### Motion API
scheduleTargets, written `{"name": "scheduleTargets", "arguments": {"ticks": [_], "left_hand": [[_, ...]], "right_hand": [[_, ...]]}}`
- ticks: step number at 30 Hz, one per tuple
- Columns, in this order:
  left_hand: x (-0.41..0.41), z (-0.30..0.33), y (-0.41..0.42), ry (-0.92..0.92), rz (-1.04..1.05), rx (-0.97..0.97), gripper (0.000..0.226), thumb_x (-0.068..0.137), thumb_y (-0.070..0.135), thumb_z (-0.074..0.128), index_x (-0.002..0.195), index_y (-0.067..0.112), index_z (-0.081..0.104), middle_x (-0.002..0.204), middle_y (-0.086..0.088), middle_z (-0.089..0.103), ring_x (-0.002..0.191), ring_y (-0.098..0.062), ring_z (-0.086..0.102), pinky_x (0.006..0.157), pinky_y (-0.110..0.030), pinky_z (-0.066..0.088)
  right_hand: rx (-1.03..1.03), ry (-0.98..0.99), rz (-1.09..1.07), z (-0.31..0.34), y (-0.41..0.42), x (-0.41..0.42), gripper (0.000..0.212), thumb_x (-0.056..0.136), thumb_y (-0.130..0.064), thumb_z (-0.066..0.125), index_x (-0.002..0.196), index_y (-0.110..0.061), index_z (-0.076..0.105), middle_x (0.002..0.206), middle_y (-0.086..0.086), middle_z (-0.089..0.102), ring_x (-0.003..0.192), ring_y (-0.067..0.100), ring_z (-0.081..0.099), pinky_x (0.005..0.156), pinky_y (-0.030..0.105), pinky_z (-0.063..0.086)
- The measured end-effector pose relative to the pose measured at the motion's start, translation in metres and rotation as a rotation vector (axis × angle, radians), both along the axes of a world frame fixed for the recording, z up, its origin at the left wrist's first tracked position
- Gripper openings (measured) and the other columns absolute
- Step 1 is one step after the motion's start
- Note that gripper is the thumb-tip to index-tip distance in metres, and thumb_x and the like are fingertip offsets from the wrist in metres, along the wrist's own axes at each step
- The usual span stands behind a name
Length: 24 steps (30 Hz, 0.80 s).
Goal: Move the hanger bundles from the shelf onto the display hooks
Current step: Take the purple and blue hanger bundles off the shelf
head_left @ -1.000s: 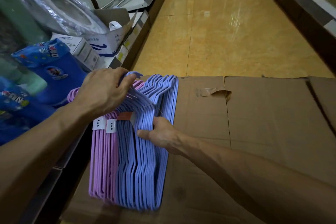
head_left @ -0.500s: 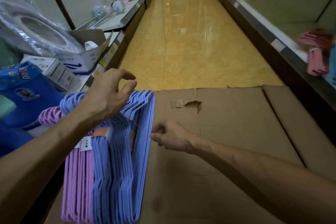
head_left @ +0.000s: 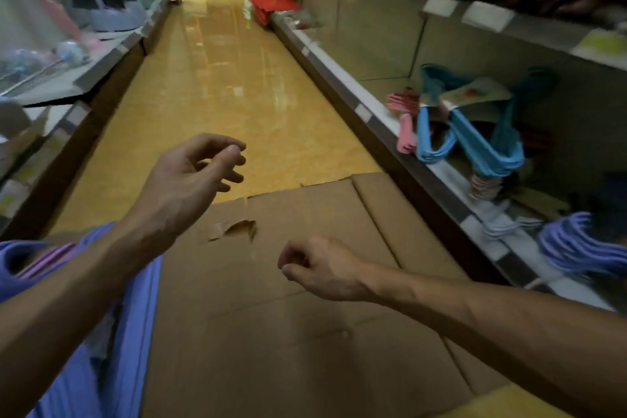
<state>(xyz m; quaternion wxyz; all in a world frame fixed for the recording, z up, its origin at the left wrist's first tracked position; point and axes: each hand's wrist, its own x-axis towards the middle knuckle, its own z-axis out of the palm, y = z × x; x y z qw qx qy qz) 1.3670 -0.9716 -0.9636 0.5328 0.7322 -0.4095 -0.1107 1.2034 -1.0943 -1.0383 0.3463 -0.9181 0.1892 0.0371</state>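
A bundle of blue-violet hangers (head_left: 132,332) with a pink bundle (head_left: 44,260) beside it lies on the left end of the cardboard box (head_left: 305,332), partly hidden under my left forearm. My left hand (head_left: 190,176) hovers above the box's far edge, fingers apart, holding nothing. My right hand (head_left: 322,268) floats over the box's middle with its fingers curled in and nothing in it. More hanger bundles sit on the right shelf: light blue (head_left: 475,142), pink (head_left: 405,125) and lilac (head_left: 576,244).
An aisle with a glossy yellow floor (head_left: 217,85) runs ahead between two shelf units. The left shelf (head_left: 84,78) carries grey plastic goods and wrapped items. The right shelf's edge (head_left: 373,115) bears price tags. Colourful goods stand at the aisle's far end.
Both hands let go of the blue-violet hangers and lifted off them. The view swung up and to the right, bringing the right shelf with its hanger bundles into sight.
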Motion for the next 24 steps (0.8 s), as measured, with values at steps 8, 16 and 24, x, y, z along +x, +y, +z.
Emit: {"name": "scheduleTargets", "arguments": {"ticks": [8,16,24], "left_hand": [[-0.076,0.003,-0.086,0.253,-0.202,-0.159,0.016,0.101,0.025,0.056,0.109,0.024,0.070,0.100,0.000,0.073,0.091,-0.022,0.072,0.083,-0.041,0.057],[-0.158,0.000,-0.149,0.380,-0.395,-0.205,0.015,0.101,0.022,0.056,0.109,0.023,0.068,0.093,0.001,0.071,0.086,-0.021,0.070,0.076,-0.036,0.054],[-0.215,-0.012,-0.184,0.469,-0.490,-0.194,0.014,0.100,0.018,0.057,0.104,0.025,0.070,0.085,0.004,0.072,0.079,-0.019,0.069,0.068,-0.031,0.054]], "right_hand": [[-0.208,-0.101,-0.320,0.034,-0.075,-0.108,0.019,0.096,-0.025,0.056,0.105,-0.021,0.071,0.101,-0.005,0.073,0.093,0.008,0.062,0.083,0.021,0.046],[-0.340,-0.152,-0.600,0.054,-0.112,-0.222,0.013,0.094,-0.021,0.059,0.100,-0.019,0.070,0.091,-0.006,0.068,0.086,0.010,0.060,0.077,0.022,0.044],[-0.531,0.055,-1.051,0.042,-0.142,-0.340,0.022,0.093,-0.044,0.057,0.095,-0.022,0.056,0.092,0.001,0.063,0.084,0.025,0.060,0.074,0.040,0.051]]}}
